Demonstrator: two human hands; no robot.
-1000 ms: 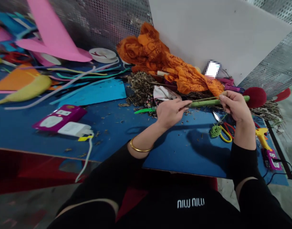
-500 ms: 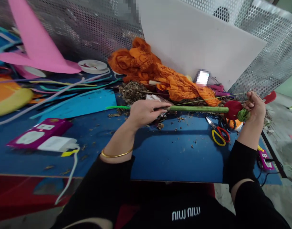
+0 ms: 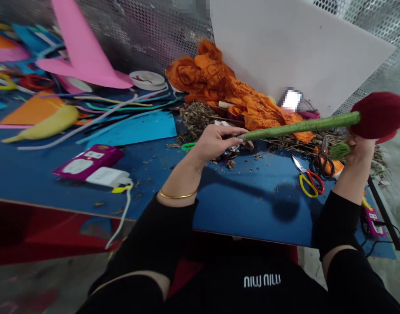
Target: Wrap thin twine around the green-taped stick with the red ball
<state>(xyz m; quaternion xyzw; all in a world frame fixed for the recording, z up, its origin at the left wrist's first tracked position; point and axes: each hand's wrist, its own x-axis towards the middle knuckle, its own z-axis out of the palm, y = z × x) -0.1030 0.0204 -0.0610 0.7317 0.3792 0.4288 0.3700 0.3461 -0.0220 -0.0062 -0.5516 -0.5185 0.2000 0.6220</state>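
My left hand (image 3: 213,141) is closed, its thumb and fingers pinching the near end of a green-wrapped stick (image 3: 298,127). The stick slants up to the right and ends in a rounded, dark red head (image 3: 379,115). Behind and below that head is my right hand (image 3: 363,148), fingers curled and partly hidden. A small bundle of green yarn (image 3: 340,151) hangs at this hand. Whether the right fingers also touch the red head cannot be made out.
Scissors with red and yellow handles (image 3: 309,179) lie on the blue table (image 3: 239,213), beside dark scissors (image 3: 323,161). Orange cloth (image 3: 249,104) and dried plant bits (image 3: 200,115) lie behind. A purple power strip (image 3: 92,161) and blue sheet (image 3: 141,131) are left.
The stick's red-headed end has risen and swung closer to the camera. My right hand has gone behind the head, and the stretched green strand no longer shows. The view has shifted left.
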